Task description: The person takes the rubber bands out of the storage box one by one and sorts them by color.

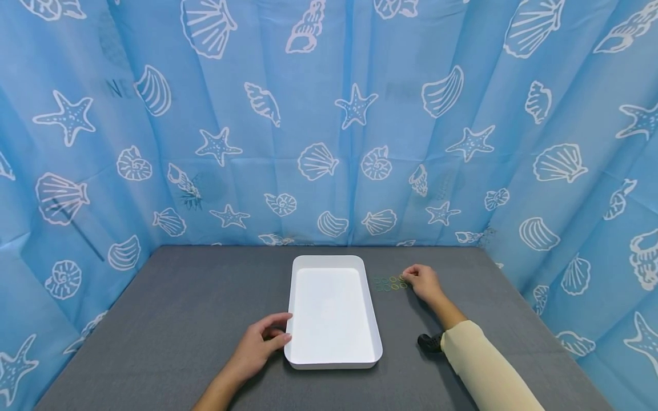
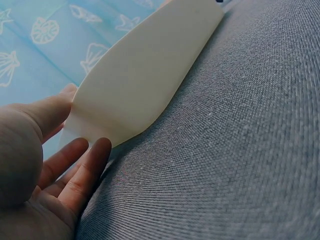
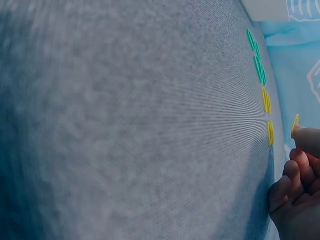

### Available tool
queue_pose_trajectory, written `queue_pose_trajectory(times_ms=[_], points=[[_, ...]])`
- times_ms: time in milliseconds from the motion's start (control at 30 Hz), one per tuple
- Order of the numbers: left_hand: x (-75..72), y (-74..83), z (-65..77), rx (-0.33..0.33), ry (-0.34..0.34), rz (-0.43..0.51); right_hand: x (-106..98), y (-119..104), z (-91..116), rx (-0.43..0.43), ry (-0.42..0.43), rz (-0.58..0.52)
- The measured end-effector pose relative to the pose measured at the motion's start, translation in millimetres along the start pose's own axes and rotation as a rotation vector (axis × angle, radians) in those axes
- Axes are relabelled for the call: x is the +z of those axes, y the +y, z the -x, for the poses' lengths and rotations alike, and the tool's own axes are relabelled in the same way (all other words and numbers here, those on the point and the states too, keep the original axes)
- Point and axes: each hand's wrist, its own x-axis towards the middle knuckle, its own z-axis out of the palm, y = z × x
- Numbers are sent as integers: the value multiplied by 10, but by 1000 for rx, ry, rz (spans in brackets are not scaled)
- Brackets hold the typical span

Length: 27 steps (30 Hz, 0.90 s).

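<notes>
A white rectangular tray (image 1: 333,261) lies on the grey tabletop. My left hand (image 1: 262,342) holds its left wall; in the left wrist view, fingertips touch the outer wall (image 2: 135,75) and the thumb is at the rim. Right of the tray, my right hand (image 1: 422,282) pinches a thin yellow rubber band (image 3: 295,126) between thumb and index finger, raised off the cloth. Close by, several more small bands lie in two rows: green rubber bands (image 3: 259,68) nearer the tray and yellow rubber bands (image 3: 270,133) nearer the hand.
A black object (image 1: 429,343), perhaps a strap or camera mount, sits at the right wrist by the cream sleeve (image 1: 483,362). Blue curtains (image 1: 319,200) with white shells and starfish surround the grey cloth-covered table (image 1: 216,302) at the back and sides.
</notes>
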Motion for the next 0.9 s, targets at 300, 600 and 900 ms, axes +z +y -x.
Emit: queue_pose_trajectory(times_ms=[300, 600, 900], points=[[6, -3, -7, -19, 1, 11, -11, 24, -8, 5, -23, 60], [0, -19, -21, -19, 3, -8, -32, 9, -29, 34, -20, 118], [-5, -34, -18, -19, -1, -16, -44, 29, -38, 44, -18, 145]])
